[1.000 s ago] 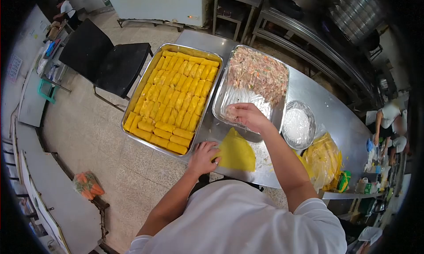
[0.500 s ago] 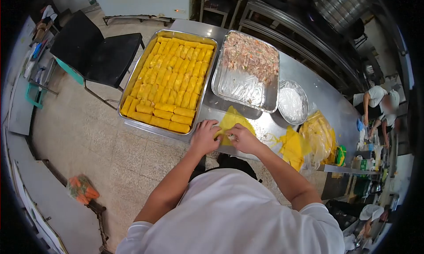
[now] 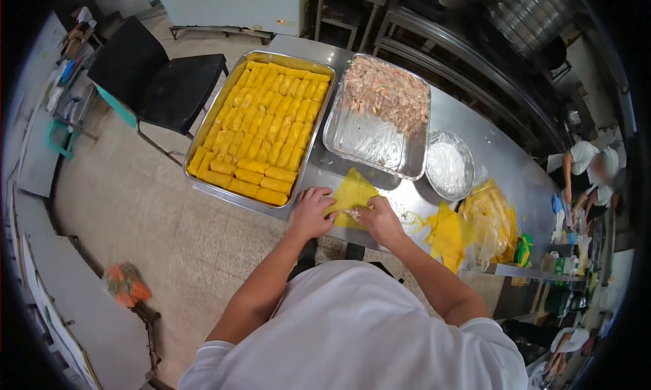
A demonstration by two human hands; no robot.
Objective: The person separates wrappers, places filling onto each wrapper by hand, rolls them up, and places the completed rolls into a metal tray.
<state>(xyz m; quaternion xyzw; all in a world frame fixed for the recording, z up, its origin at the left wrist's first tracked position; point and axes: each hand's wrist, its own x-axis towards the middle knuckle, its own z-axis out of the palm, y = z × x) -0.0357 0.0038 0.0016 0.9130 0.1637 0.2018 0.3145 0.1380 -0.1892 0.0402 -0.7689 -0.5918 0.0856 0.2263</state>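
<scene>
A yellow wrapper sheet (image 3: pixel 354 187) lies on the steel table between my hands. My left hand (image 3: pixel 312 212) rests at its left edge, thumb and fingers closing on that edge. My right hand (image 3: pixel 382 220) is at the sheet's right side, fingers bent together around a little pale meat filling (image 3: pixel 354 214). Left of them a large tray (image 3: pixel 239 201) holds rows of yellow rolls (image 3: pixel 261 129). Beyond the sheet stands a tray (image 3: pixel 371 161) lined with plastic, its far part full of meat filling (image 3: pixel 386 92).
A round metal bowl of white paste (image 3: pixel 447 166) stands right of the filling tray. More yellow wrappers (image 3: pixel 447 237) and a plastic bag of them (image 3: pixel 489 217) lie at the right. A black chair (image 3: pixel 173 88) is beyond the left tray. People (image 3: pixel 582 163) work at the far right.
My right hand has come from the filling tray down to the wrapper with some filling, then shifted slightly right. My left hand has stayed at the wrapper's left edge.
</scene>
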